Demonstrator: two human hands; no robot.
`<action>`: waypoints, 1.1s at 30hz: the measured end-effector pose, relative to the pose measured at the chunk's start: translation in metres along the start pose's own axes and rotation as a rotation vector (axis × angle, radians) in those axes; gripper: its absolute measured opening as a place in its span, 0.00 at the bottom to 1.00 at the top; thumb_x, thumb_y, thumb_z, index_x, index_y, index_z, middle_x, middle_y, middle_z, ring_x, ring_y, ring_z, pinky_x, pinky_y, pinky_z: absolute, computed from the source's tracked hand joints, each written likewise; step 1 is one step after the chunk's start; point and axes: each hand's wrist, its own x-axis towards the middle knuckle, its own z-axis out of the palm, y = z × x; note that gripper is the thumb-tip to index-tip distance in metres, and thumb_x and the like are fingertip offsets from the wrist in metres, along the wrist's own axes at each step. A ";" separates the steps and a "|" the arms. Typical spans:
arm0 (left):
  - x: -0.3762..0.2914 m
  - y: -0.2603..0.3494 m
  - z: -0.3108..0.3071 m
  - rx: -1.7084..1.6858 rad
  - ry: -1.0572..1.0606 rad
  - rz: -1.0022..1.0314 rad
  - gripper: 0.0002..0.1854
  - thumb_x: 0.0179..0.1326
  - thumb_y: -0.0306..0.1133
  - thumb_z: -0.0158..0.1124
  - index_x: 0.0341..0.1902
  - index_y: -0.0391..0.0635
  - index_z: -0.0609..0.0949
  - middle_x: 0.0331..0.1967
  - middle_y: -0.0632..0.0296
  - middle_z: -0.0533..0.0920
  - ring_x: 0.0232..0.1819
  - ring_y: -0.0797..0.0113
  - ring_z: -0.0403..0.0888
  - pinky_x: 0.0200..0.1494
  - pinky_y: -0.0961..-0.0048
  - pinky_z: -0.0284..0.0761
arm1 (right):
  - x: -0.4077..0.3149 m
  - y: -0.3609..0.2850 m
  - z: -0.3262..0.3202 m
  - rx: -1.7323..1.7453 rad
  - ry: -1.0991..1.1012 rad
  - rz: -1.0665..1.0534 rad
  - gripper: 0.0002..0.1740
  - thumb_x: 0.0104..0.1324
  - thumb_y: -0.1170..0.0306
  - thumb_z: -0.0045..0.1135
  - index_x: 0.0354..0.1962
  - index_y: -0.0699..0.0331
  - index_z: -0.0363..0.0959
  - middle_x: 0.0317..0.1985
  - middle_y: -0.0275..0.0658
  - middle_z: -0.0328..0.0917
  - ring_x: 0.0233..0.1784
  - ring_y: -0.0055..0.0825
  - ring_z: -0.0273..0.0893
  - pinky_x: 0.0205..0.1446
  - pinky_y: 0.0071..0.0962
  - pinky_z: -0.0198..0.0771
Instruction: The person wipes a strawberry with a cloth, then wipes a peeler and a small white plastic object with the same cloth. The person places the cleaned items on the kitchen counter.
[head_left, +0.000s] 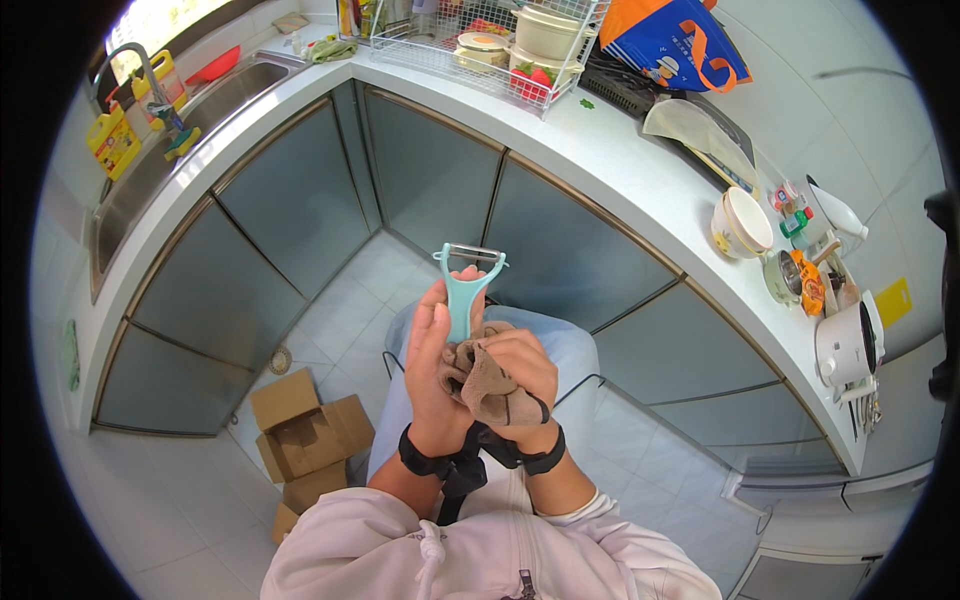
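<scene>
A light-blue Y-shaped vegetable peeler (466, 296) lies along my left hand (428, 360), its metal blade pointing away from me and its handle between thumb and fingers. My right hand (525, 367) is closed on a brown cloth (487, 382), which bunches around the lower end of the peeler's handle. The end of the handle is hidden by the cloth. Both hands are close together above my lap, and a black band circles each wrist.
An open cardboard box (311, 435) stands on the tiled floor at left. The white counter (615, 165) curves around me, bearing a wire dish rack (450, 64), stacked bowls (741, 223) and a white electric cooker (847, 341). A steel sink (232, 90) is at upper left.
</scene>
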 end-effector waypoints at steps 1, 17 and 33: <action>0.000 0.000 0.000 -0.002 -0.008 -0.006 0.24 0.76 0.37 0.48 0.69 0.37 0.66 0.67 0.53 0.71 0.71 0.62 0.66 0.69 0.67 0.66 | 0.000 0.000 -0.001 0.002 -0.005 -0.001 0.18 0.43 0.69 0.73 0.31 0.69 0.79 0.32 0.44 0.81 0.41 0.41 0.80 0.50 0.40 0.74; -0.005 -0.010 0.007 0.118 -0.104 -0.180 0.22 0.74 0.33 0.47 0.68 0.40 0.69 0.65 0.51 0.74 0.67 0.60 0.72 0.69 0.62 0.68 | -0.008 -0.010 -0.008 -0.215 0.398 0.228 0.18 0.60 0.68 0.66 0.44 0.72 0.77 0.47 0.46 0.82 0.53 0.42 0.77 0.59 0.37 0.72; 0.003 -0.011 -0.008 -0.019 -0.025 -0.016 0.26 0.72 0.36 0.44 0.70 0.36 0.63 0.67 0.51 0.70 0.72 0.58 0.64 0.68 0.65 0.67 | -0.003 -0.004 0.005 -0.060 0.013 0.098 0.22 0.43 0.70 0.72 0.37 0.69 0.79 0.39 0.46 0.82 0.49 0.44 0.79 0.55 0.39 0.72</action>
